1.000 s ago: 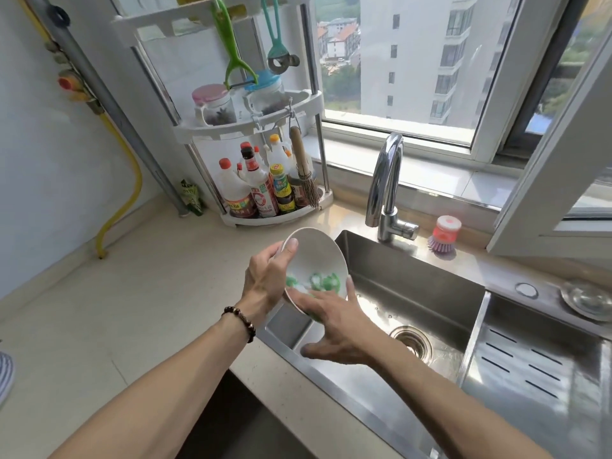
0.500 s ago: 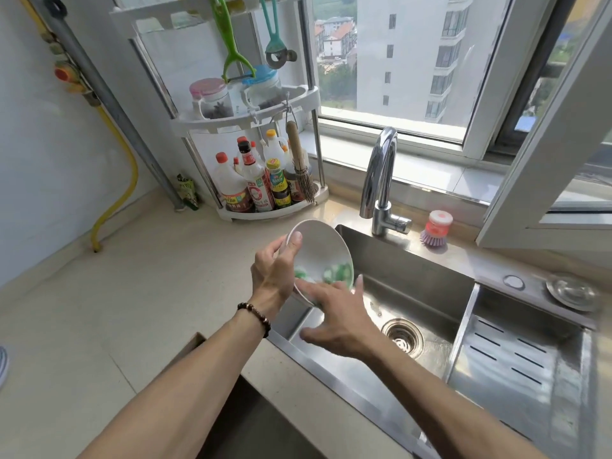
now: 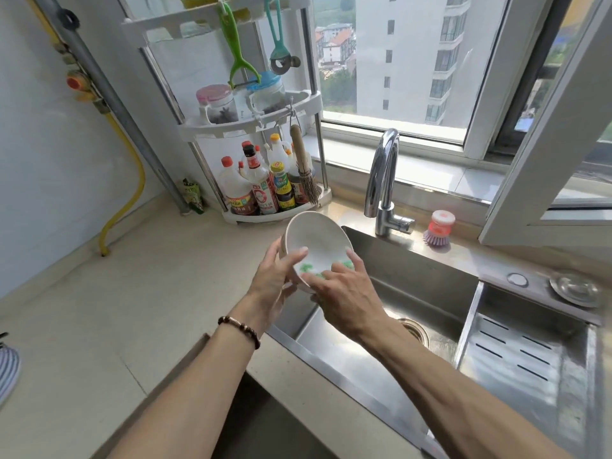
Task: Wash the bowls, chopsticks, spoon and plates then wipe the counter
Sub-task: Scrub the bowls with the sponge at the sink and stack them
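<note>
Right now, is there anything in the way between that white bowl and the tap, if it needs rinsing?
Nothing visible blocks it. The left hand holds the bowl tilted over the sink's left end, while the right hand works inside it. The space between bowl and tap is open; the scrub brush stands beyond the tap.

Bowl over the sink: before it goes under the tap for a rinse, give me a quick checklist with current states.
1. Left hand holds the bowl by its rim: ok.
2. Right hand presses a green scrubber inside the bowl: ok.
3. Bowl held above the sink edge, tilted toward the camera: ok.
4. Faucet running: not ok, no water visible.
5. Drain unblocked: ok.
6. Bowl fully clean: cannot tell.
</note>
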A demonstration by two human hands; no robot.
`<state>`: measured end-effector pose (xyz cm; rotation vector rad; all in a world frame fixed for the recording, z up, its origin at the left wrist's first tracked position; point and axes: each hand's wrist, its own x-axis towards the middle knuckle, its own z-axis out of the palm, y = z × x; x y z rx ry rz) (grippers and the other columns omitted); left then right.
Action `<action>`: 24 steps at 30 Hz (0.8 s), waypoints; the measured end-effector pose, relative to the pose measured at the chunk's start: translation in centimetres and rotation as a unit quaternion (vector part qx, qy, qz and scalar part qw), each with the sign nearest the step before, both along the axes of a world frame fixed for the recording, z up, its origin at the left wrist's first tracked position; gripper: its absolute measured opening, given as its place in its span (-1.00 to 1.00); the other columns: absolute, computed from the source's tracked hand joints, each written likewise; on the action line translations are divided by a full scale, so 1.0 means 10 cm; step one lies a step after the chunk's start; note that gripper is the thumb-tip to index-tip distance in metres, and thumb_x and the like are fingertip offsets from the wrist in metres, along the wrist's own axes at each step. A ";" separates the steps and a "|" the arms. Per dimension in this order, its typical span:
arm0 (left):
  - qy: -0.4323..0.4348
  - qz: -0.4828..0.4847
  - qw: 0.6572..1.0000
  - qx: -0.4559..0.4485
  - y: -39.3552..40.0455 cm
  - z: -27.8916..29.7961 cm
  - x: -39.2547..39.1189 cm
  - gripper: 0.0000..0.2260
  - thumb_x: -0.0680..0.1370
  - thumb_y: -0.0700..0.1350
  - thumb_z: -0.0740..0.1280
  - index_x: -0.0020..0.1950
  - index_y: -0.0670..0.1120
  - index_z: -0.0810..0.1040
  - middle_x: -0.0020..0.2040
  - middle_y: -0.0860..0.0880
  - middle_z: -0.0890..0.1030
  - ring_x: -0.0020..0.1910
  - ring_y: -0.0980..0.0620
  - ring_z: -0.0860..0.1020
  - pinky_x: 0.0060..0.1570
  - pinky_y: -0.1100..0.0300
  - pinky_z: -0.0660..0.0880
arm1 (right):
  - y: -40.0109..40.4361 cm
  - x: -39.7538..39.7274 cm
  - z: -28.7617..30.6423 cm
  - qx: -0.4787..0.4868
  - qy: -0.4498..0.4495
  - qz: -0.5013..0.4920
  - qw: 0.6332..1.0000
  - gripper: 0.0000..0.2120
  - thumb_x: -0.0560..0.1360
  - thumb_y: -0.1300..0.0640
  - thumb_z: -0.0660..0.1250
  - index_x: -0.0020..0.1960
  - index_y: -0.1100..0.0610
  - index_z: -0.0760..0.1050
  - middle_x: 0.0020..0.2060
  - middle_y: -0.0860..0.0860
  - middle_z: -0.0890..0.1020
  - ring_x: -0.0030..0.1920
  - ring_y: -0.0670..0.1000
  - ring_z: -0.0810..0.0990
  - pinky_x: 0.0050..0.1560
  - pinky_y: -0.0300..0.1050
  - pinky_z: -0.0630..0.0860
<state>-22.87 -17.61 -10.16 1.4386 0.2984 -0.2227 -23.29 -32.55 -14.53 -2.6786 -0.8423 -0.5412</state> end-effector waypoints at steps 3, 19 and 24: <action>-0.047 0.136 0.989 0.026 -0.18 -0.12 -0.01 -0.67 0.42 0.05 0.38 0.15 0.01 0.56 0.07 -0.13 0.63 -0.03 -0.15 0.60 -0.14 0.01 0.54 | 0.28 -0.09 0.14 0.143 0.075 -0.024 0.987 -0.82 0.35 0.18 0.56 -0.12 -0.02 0.63 -0.42 -0.06 0.64 -0.39 0.01 0.43 0.00 0.09 0.57; -0.090 0.105 0.978 0.160 0.18 0.00 0.07 -0.68 0.32 0.07 0.33 0.01 0.04 0.68 -0.05 -0.06 0.69 -0.04 -0.15 0.63 -0.23 0.04 0.58 | 0.02 -0.08 0.08 -0.088 0.188 0.055 0.977 -0.09 0.45 0.11 0.43 0.61 -0.19 -0.03 0.54 -0.09 0.30 0.57 0.01 0.15 0.42 0.38 -0.49; -0.103 0.112 0.964 0.216 0.14 0.05 0.13 -0.62 0.24 0.21 0.32 -0.01 0.14 0.69 -0.07 -0.04 0.70 0.02 -0.18 0.63 0.07 -0.26 0.58 | 0.18 -0.19 0.09 0.035 0.309 0.076 0.947 -0.06 0.42 -0.12 0.46 0.62 -0.19 -0.03 0.55 -0.07 0.26 0.57 0.02 0.11 0.47 0.30 -0.44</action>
